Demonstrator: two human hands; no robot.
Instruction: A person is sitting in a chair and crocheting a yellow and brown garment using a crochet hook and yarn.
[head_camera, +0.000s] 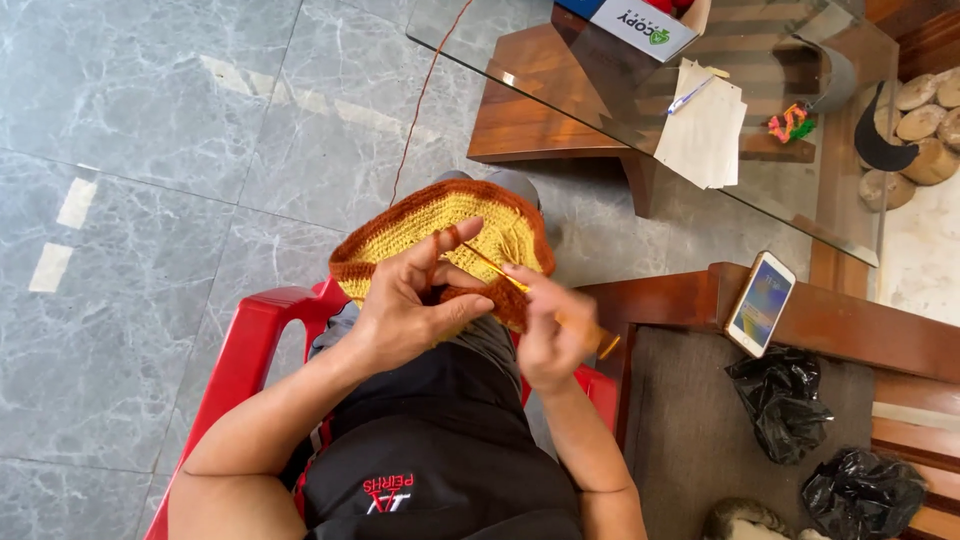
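Observation:
A yellow crocheted piece with an orange-brown border (440, 215) lies over my knees. My left hand (415, 305) pinches its near edge, and a brown yarn strand (425, 95) runs over the raised index finger and away across the floor. My right hand (555, 330) grips a yellow crochet hook (495, 268) with an orange handle end; its tip points into the edge of the piece by my left fingers.
I sit on a red plastic chair (250, 340). A glass-topped wooden table (560, 110) ahead holds papers with a pen (705, 125) and a box. A phone (760, 303) rests on a wooden armrest at right, with black plastic bags (790, 395) below.

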